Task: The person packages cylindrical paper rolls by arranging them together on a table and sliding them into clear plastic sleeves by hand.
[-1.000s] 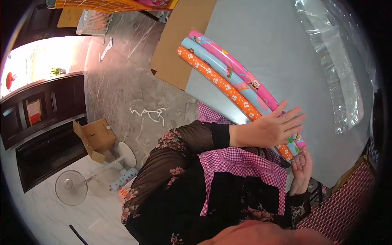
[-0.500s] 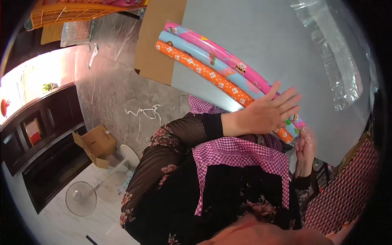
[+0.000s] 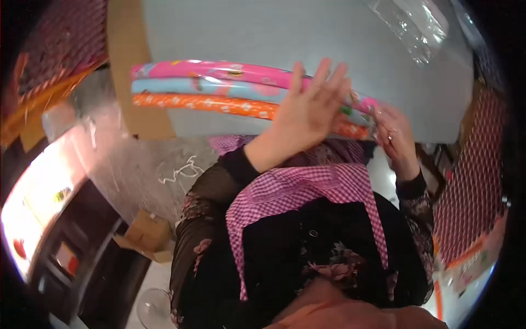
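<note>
Three rolls of patterned wrapping paper lie side by side on the grey tabletop: a pink roll [image 3: 213, 69], a light-blue roll [image 3: 170, 86] and an orange roll [image 3: 213, 104]. Across them, towards their right part, my left hand [image 3: 307, 107] rests flat with its fingers spread. At the rolls' right end my right hand [image 3: 395, 134] is closed, its fingers pinching shiny clear plastic film [image 3: 375, 123] there. How far this film runs along the rolls is hard to make out.
Loose clear plastic bags [image 3: 424, 27] lie at the table's far right. Brown cardboard [image 3: 129, 33] covers the left end of the grey tabletop [image 3: 230, 33]. An open carton [image 3: 147, 236] and white string [image 3: 183, 171] are on the floor. A red patterned surface [image 3: 471, 181] stands at right.
The view has turned, so the rolls now lie nearly level across it. My left hand still lies flat over them, and my right hand stays at their right end.
</note>
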Tool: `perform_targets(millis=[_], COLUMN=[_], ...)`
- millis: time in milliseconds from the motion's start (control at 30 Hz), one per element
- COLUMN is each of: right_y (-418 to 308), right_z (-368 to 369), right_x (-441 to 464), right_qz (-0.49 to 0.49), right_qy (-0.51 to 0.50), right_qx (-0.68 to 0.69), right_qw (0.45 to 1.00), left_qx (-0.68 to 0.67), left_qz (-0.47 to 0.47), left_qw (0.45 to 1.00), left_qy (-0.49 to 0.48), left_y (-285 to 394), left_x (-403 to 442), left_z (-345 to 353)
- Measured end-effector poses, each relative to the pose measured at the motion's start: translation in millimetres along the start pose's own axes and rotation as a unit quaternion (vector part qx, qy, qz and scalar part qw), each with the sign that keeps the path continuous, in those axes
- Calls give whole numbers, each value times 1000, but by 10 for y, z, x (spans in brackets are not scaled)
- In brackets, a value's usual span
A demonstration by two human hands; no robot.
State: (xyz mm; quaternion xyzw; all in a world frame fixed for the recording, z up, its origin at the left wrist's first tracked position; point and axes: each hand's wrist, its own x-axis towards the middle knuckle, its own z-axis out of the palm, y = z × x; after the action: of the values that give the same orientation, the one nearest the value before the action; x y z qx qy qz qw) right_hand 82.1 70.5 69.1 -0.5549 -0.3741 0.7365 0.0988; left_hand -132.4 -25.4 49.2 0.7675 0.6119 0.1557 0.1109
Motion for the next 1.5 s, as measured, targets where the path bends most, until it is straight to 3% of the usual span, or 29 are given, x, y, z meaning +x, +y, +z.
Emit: perform_targets(millis=[100,333,633,800,900,933,1000,1100,1233,1333,1500], right_y=[66,131,105,113,96,138,162,257,299,255,289], right_z=[-120,-101,-148,-222,-234,-264,-271,-335,-220,-238,-222], right_x=[-20,74,220,77,-33,-32,-15,50,49,54,72], right_qz=[-8,-25,-6,-84,-68,-138,-169,-67,-72,-48,-34], right_qy=[-1,15,-61,18,11,8,-5,-31,-9,-30,25], right_qx=[-53,-26,132,-75,-181,-245,-269,-193,-167,-38,-32], right_qw=[999,999,989,993,981,960,948,978,983,998,999], left_qx=[1,28,68,61,63,64,52,58,34,27,-1], left_qz=[-19,-27,-36,-46,-53,-51,-41,-64,-41,-26,-13], left_qw=[999,999,997,997,996,996,996,995,994,991,990], left_qy=[28,31,24,32,29,27,59,54,99,130,138], left_y=[12,19,1,12,6,3,-20,-20,-35,-34,-54], left_x=[36,24,110,149,159,155,167,138,68,78,76], left_z=[45,46,58,40,37,43,59,19,-73,-84,-84])
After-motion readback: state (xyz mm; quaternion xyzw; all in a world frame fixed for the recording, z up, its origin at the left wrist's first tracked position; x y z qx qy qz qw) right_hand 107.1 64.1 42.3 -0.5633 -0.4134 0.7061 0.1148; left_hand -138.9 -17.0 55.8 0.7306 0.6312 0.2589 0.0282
